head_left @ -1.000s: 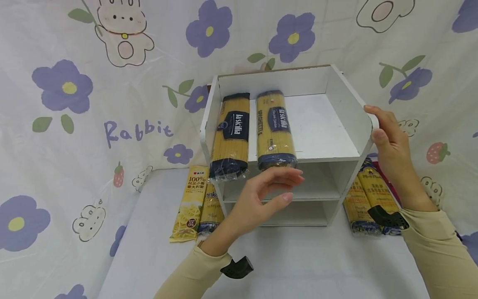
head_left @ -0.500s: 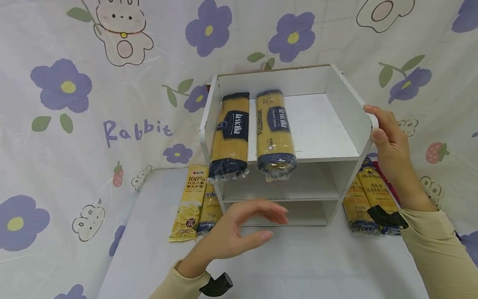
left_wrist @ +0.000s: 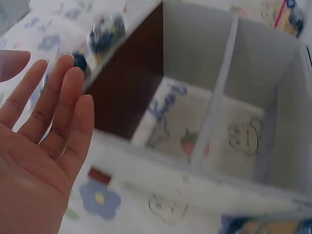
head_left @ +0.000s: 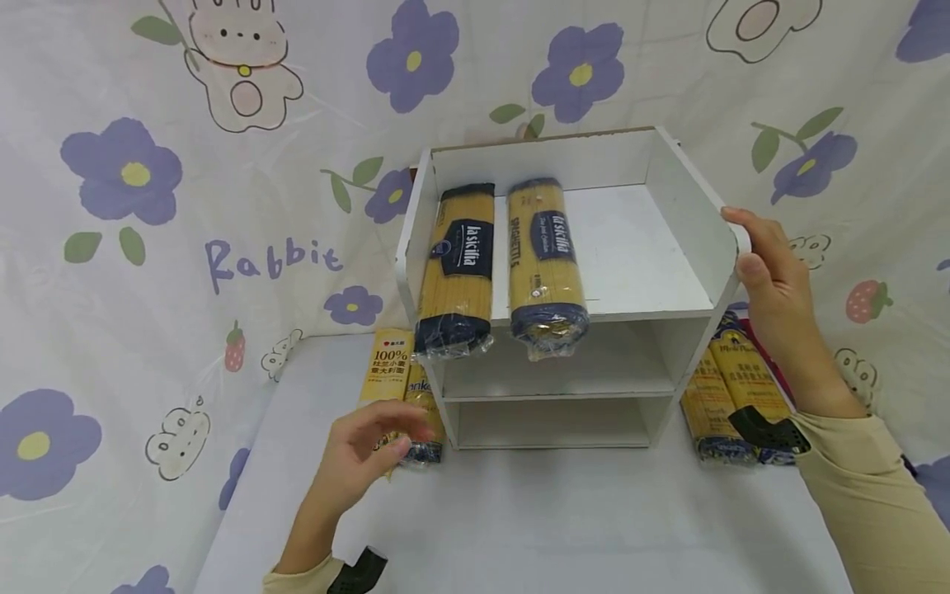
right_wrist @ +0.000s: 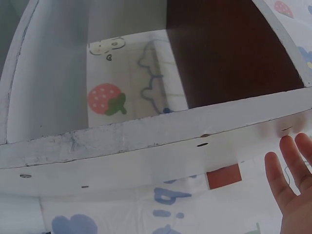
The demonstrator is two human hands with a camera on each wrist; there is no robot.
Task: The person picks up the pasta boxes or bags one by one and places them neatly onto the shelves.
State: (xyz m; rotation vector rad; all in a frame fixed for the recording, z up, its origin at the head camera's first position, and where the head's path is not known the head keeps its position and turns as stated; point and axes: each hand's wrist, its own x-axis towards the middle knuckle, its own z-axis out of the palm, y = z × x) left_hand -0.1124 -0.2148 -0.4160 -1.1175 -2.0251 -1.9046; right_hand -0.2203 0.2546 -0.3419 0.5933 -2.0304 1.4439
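My left hand [head_left: 359,458] hovers with relaxed fingers at the left, overlapping a flat yellow pasta pack [head_left: 387,367] in the head view. Beside that pack, against the shelf's side, leans a spaghetti pack [head_left: 425,404] with a blue end. In the left wrist view, the left palm [left_wrist: 29,161] holds nothing. My right hand [head_left: 783,313] grips the front upper corner of the white shelf's [head_left: 638,239] right side panel, thumb at its front edge. Two spaghetti packs with dark blue labels, one at the left wall [head_left: 456,272] and one beside it [head_left: 545,264], lie on the top tier, their ends jutting over its front.
Yellow and blue pasta packs [head_left: 745,375] stand to the shelf's right, partly behind the right forearm. Two lower compartments [head_left: 557,371] face forward. A white cloth [head_left: 579,528] covers the table, and a flowered curtain [head_left: 282,190] hangs behind.
My left hand has drawn back from below the middle spaghetti pack and moved down and left to the yellow pasta pack. The right hand has stayed on the shelf.
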